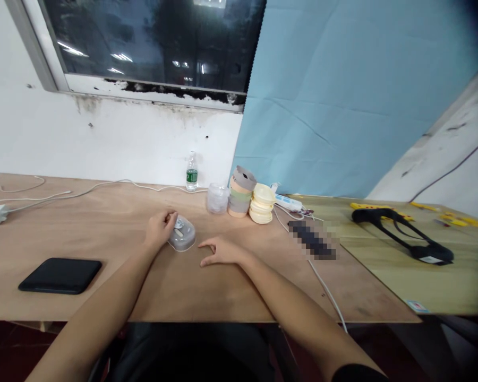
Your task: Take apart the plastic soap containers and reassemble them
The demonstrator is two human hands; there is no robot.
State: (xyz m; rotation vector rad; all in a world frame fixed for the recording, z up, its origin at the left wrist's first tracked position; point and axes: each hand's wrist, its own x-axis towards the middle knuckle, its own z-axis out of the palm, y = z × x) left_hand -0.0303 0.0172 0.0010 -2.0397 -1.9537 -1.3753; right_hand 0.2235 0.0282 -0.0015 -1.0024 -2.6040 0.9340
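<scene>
My left hand is curled against the left end of a small clear plastic case, its fingertips on the rim. Something pale lies inside the case, too small to name. My right hand rests on the plywood table just right of the case, with fingers and thumb spread and touching nothing but the wood. Both forearms reach in from the bottom of the view.
Beyond the hands stand a clear plastic cup, a stack of coloured rolls, a cream stack of discs and a water bottle. A black pad lies at left. White cables cross the table; a black strap lies on a second board at right.
</scene>
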